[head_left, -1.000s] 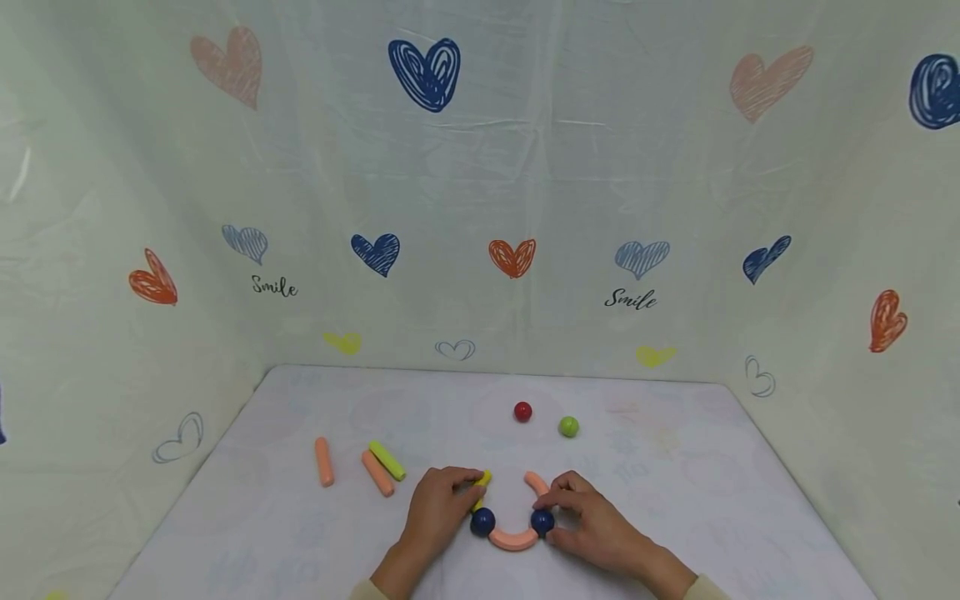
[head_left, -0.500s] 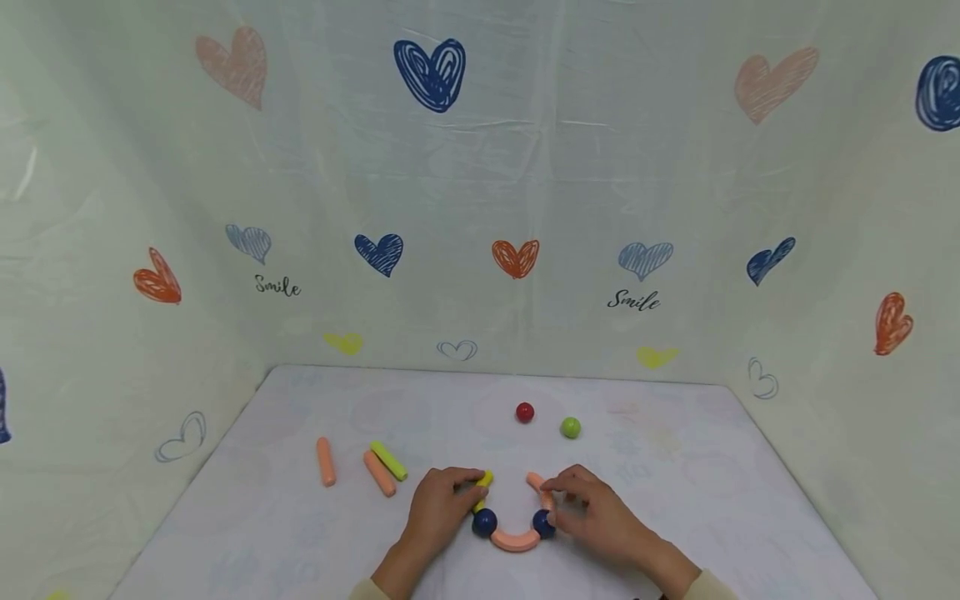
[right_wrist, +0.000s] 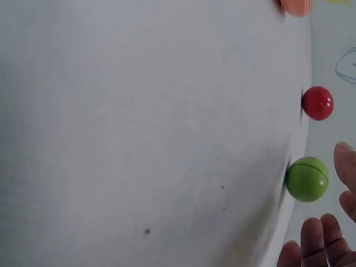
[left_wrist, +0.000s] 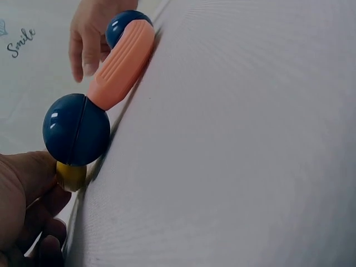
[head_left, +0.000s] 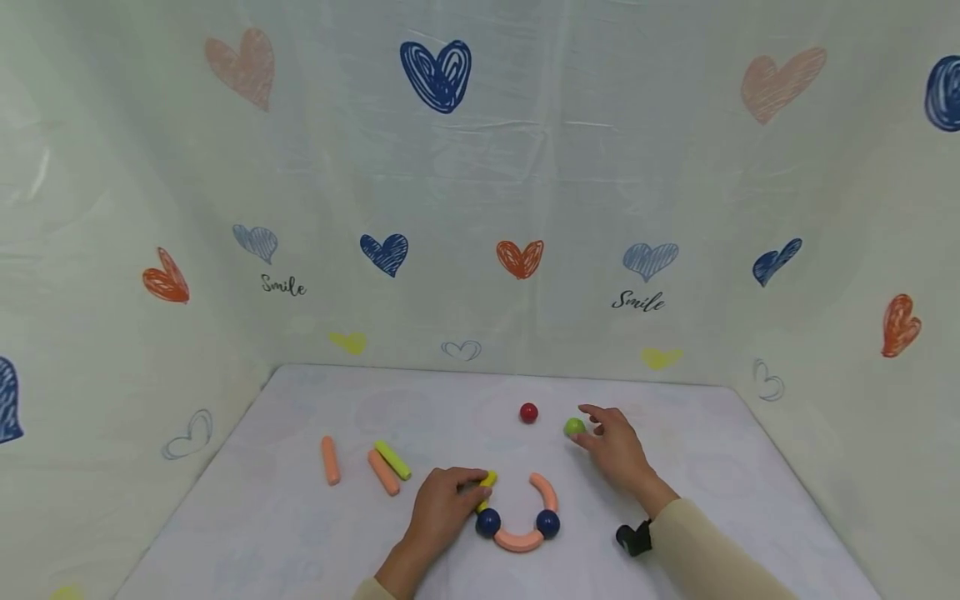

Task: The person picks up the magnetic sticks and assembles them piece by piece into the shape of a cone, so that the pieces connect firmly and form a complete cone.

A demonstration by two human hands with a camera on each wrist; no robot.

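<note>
In the head view my left hand pinches a yellow rod between thumb and fingers. The rod joins a U-shaped chain: a blue ball, a curved orange piece, another blue ball and a second curved orange piece. The left wrist view shows the yellow rod's end beneath the near blue ball. Farther back, my right hand has thumb and fingers spread around a green ball. In the right wrist view a gap shows between those fingers and the green ball.
A red ball lies left of the green one. Two straight orange rods and a yellow-green rod lie on the left of the white table. A heart-printed curtain stands behind. A black device sits at the right cuff.
My right hand has let go of the chain's right side and moved back and right to the green ball. The left hand keeps its pinch on the yellow rod.
</note>
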